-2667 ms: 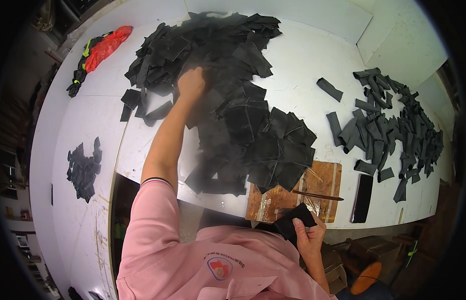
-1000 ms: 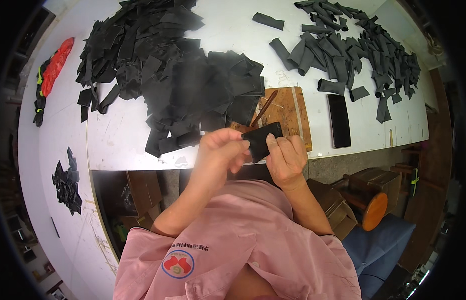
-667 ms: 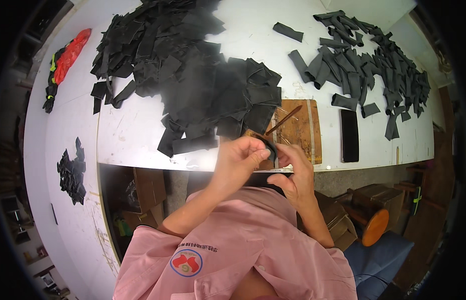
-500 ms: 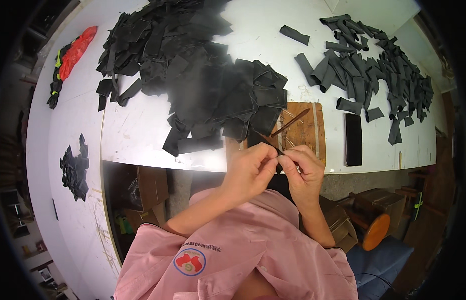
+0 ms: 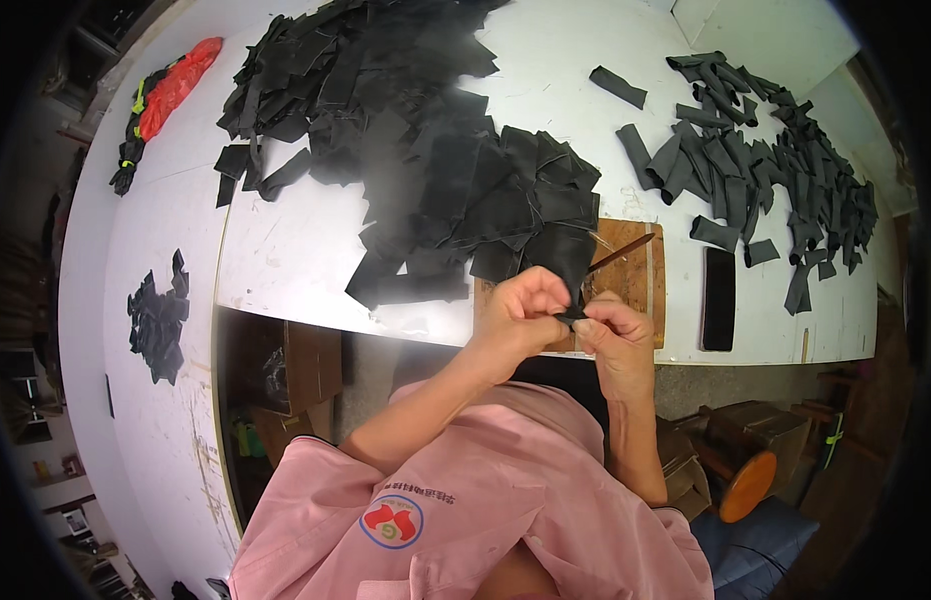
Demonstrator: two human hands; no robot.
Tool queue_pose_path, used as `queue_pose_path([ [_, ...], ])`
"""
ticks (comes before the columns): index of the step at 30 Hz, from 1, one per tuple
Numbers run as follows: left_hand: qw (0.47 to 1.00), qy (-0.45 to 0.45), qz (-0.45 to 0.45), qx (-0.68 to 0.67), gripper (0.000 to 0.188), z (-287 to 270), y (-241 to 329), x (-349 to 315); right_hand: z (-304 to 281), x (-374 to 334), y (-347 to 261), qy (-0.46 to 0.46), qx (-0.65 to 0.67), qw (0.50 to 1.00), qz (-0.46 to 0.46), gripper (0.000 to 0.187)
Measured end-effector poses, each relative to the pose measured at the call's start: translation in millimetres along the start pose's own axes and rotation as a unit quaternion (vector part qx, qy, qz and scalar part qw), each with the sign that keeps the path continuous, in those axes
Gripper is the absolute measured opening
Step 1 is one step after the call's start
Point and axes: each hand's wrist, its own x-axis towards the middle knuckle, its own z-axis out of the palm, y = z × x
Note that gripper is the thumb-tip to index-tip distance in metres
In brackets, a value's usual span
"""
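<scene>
Black fabric piece (image 5: pixel 573 314) pinched between fingertips of both hands, left hand (image 5: pixel 523 318) clenched on it, right hand (image 5: pixel 615 335) gripping its other end, wooden board (image 5: pixel 635 280) just beyond fingers, black fabric pile (image 5: pixel 415 160) farther beyond.

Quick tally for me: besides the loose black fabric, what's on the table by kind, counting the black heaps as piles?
Black fabric piles: 3 (large, rolled pieces, small)
Wooden board: 1
Thin wooden stick: 1
Black phone: 1
Red-and-black bundle: 1
Total: 7
</scene>
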Motion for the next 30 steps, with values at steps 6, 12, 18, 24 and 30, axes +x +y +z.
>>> queue_pose_path([
  [6, 0.767, 0.196, 0.417, 0.447, 0.027, 18, -11, 5, 20, -3, -3, -0.033, 0.281, 0.948, 0.145, 0.007],
  [12, 0.977, 0.038, 0.154, 0.142, 0.030, 17, 2, -3, 5, 6, 2, -0.052, 0.203, 0.973, 0.102, 0.014],
  [18, 0.979, -0.156, -0.025, -0.125, 0.047, 20, 19, -15, 15, -5, -16, -0.075, 0.210, 0.974, 0.031, 0.013],
  [24, 0.951, 0.050, 0.164, 0.259, 0.025, 36, 7, -11, 5, -1, -42, -0.040, -0.058, 0.987, -0.141, 0.010],
  [30, 0.962, 0.073, 0.194, 0.177, 0.011, 50, 19, -2, 11, 3, -64, -0.008, -0.125, 0.985, -0.119, 0.014],
])
